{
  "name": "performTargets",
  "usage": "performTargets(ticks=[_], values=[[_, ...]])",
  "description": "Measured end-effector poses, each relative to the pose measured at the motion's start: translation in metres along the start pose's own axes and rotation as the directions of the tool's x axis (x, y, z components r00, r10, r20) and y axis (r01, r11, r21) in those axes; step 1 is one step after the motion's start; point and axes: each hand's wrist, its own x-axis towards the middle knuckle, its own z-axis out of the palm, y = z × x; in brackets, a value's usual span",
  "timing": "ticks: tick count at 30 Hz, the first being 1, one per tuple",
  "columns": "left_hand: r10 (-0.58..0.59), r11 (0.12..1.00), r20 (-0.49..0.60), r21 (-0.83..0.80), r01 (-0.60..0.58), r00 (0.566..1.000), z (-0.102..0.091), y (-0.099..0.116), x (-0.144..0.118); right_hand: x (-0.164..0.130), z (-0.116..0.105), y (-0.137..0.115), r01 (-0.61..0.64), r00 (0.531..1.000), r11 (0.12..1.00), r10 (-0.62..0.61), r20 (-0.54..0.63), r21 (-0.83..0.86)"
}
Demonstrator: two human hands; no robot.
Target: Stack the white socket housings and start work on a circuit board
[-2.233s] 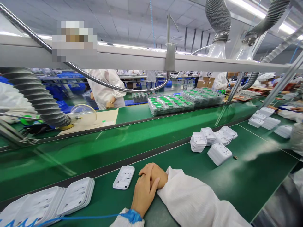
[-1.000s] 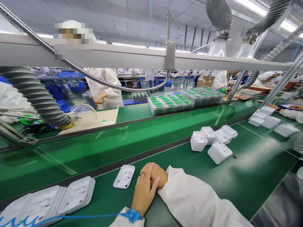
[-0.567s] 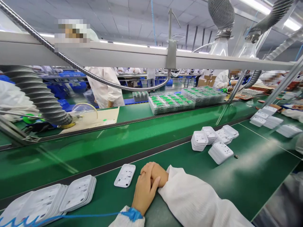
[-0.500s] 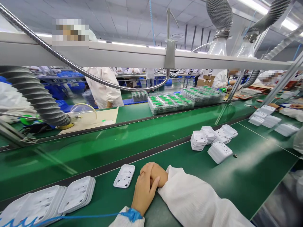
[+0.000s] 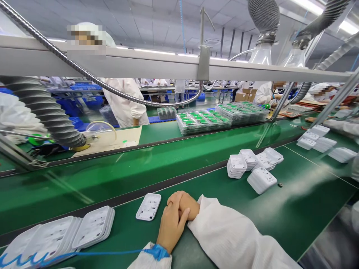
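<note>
My left hand (image 5: pixel 171 223), with a blue wrist strap (image 5: pixel 158 252) and its coiled cord, is wrapped over my right hand (image 5: pixel 189 205) on the green work surface. The right hand's fingers are mostly hidden behind the left. Just left of both hands, apart from them, lies a single white plastic cover (image 5: pixel 149 206) with small dark parts inside. Overlapping white covers (image 5: pixel 94 228) lean in a row at the lower left. Several stacks of similar covers (image 5: pixel 236 164) stand to the right.
A green conveyor belt (image 5: pixel 157 155) runs beyond the work surface. Clear trays of green boards (image 5: pixel 203 121) are stacked on its far side. A metal hose (image 5: pixel 134 100) hangs under the overhead rail (image 5: pixel 157 65). Co-workers stand across the line. A small dark ring (image 5: pixel 280 185) lies at right.
The view has shifted slightly. My hands stay clasped in the same place, and the covers around them have not been moved.
</note>
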Motion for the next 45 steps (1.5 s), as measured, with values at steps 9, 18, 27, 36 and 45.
performTargets(ticks=[9, 18, 27, 36, 45], values=[[-0.005, 1.0, 0.005, -0.019, 0.005, 1.0, 0.0, 0.0, 0.001, 0.0, -0.009, -0.007, -0.031, 0.999, 0.999, 0.031, 0.029, 0.009], [-0.007, 1.0, 0.02, -0.022, 0.008, 1.0, 0.001, -0.001, 0.001, 0.001, -0.003, -0.001, -0.018, 0.999, 1.0, 0.018, 0.046, -0.01], [-0.005, 1.0, 0.019, -0.028, 0.006, 1.0, 0.0, 0.0, 0.0, -0.001, -0.01, -0.007, -0.034, 0.999, 0.999, 0.033, 0.026, 0.017], [-0.005, 1.0, 0.007, -0.022, 0.005, 1.0, 0.0, 0.0, 0.002, 0.001, -0.002, -0.001, -0.003, 1.0, 1.0, 0.003, 0.03, -0.008], [0.006, 1.0, -0.011, -0.023, -0.006, 1.0, 0.0, 0.0, 0.001, -0.001, -0.01, -0.008, -0.03, 0.999, 0.999, 0.029, 0.032, 0.027]])
